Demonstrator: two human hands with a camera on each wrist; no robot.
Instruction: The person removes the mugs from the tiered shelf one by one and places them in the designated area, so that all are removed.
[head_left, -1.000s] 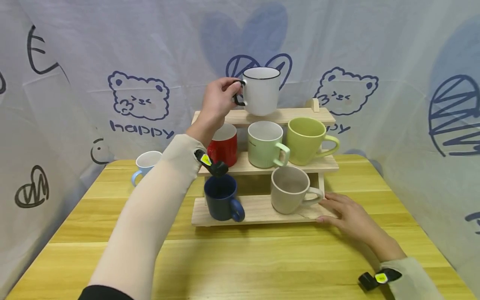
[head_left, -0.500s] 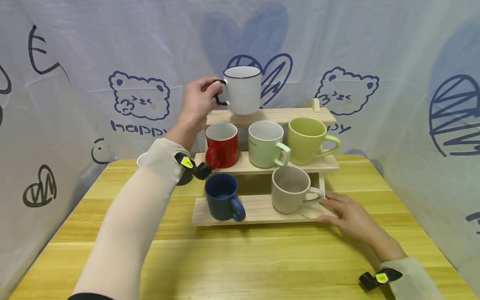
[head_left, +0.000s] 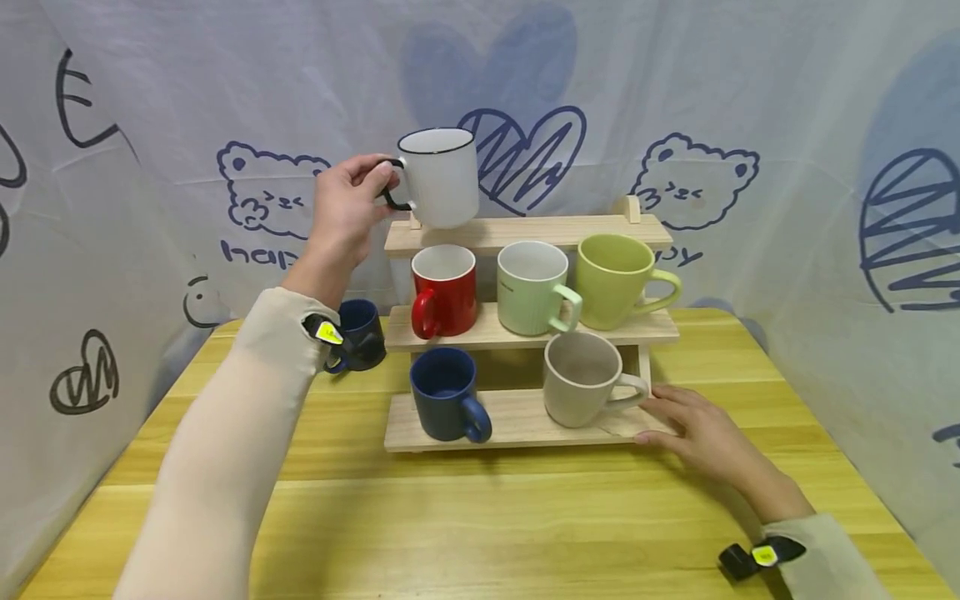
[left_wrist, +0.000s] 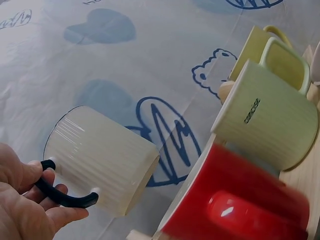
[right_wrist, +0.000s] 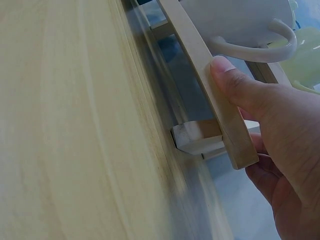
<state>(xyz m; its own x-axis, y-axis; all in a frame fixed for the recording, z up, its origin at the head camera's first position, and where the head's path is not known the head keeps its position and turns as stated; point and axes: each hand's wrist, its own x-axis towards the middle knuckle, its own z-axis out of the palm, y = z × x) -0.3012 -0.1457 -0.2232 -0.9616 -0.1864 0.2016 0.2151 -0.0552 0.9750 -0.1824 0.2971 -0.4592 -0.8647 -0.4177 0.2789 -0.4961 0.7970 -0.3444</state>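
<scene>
My left hand (head_left: 347,200) pinches the black handle of a white mug (head_left: 442,185) with a dark rim. The mug is upright and overlaps the left part of the top shelf in the head view; the left wrist view shows its ribbed side (left_wrist: 100,157). My right hand (head_left: 701,433) grips the right end of the bottom tier of a three-step wooden rack (head_left: 517,408), thumb on the front edge (right_wrist: 222,100). On the middle tier stand a red mug (head_left: 453,292), a pale green mug (head_left: 528,292) and a yellow-green mug (head_left: 611,283).
The bottom tier bears a navy mug (head_left: 442,400) at left and a beige mug (head_left: 577,383) at right, close to my right hand. Another dark blue mug (head_left: 362,337) stands on the wooden table (head_left: 525,533) left of the rack, partly behind my left sleeve. Printed cloth (head_left: 360,67) hangs behind.
My left hand has carried the white mug leftward along the top shelf. The red mug and the dark blue mug on the table now show, while the light blue mug is hidden. My right hand stays put.
</scene>
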